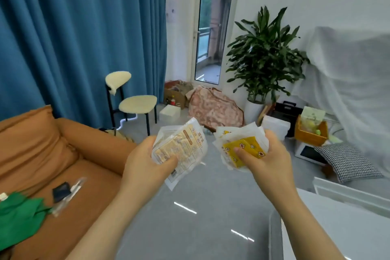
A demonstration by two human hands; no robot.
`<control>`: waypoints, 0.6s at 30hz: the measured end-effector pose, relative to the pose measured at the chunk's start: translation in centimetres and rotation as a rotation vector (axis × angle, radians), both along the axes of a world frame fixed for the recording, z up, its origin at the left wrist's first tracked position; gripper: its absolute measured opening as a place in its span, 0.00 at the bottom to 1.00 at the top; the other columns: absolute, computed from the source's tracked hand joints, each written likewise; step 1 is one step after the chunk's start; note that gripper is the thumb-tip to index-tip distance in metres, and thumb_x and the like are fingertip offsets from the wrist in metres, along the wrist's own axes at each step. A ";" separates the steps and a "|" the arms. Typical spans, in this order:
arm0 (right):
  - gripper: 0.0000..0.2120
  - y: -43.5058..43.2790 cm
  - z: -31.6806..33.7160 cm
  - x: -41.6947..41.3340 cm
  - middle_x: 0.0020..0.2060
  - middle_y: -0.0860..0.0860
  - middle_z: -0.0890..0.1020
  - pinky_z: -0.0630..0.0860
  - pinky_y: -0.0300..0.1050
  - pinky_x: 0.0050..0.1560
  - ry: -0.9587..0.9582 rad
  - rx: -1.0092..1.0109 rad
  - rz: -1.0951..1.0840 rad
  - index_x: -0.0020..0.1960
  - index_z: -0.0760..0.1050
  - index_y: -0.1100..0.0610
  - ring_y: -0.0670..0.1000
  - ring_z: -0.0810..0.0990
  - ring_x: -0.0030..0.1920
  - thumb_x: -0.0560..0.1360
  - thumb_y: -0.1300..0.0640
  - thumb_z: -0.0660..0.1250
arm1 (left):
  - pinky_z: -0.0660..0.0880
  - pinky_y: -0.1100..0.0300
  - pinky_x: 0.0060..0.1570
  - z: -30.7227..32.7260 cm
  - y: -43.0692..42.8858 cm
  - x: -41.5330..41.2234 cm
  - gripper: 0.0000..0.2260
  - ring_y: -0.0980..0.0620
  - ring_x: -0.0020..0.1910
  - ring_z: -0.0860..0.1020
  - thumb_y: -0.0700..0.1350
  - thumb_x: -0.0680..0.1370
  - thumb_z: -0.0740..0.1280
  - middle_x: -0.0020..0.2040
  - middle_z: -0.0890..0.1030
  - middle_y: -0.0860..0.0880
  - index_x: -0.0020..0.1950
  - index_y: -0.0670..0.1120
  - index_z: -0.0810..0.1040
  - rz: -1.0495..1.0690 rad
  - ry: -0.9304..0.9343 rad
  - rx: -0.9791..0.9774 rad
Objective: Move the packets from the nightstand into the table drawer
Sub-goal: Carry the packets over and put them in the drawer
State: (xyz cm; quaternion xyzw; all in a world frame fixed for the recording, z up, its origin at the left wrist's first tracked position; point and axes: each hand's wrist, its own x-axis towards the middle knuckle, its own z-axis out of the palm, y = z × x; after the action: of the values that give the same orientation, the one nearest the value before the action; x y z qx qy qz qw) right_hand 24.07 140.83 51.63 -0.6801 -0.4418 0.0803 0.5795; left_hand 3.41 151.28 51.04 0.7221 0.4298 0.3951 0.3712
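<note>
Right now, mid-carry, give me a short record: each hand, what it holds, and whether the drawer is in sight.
left hand: grips a white packet with orange print, thumb on its face
right hand: grips a stack of packets, thumb on the yellow packet on top
position: both loads held in the air above the grey floor, not touching each other
drawer: none identifiable; only a white surface at lower right
nearby: orange sofa on the left
</note>
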 end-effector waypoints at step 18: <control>0.12 6.2 -15.5 14.1 0.38 0.49 0.80 0.77 0.46 0.40 0.232 -0.507 -0.280 0.48 0.74 0.54 0.49 0.79 0.40 0.68 0.60 0.73 | 0.73 0.60 0.36 -12.7 14.0 17.7 0.08 0.55 0.40 0.78 0.43 0.70 0.71 0.42 0.80 0.52 0.47 0.47 0.75 -0.261 0.466 -0.222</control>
State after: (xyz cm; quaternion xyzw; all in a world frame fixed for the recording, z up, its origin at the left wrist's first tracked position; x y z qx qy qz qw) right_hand 38.13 147.07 36.17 -0.8433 -0.2408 0.1844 0.4436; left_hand 21.14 165.27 38.39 0.7975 0.4476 0.1176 0.3870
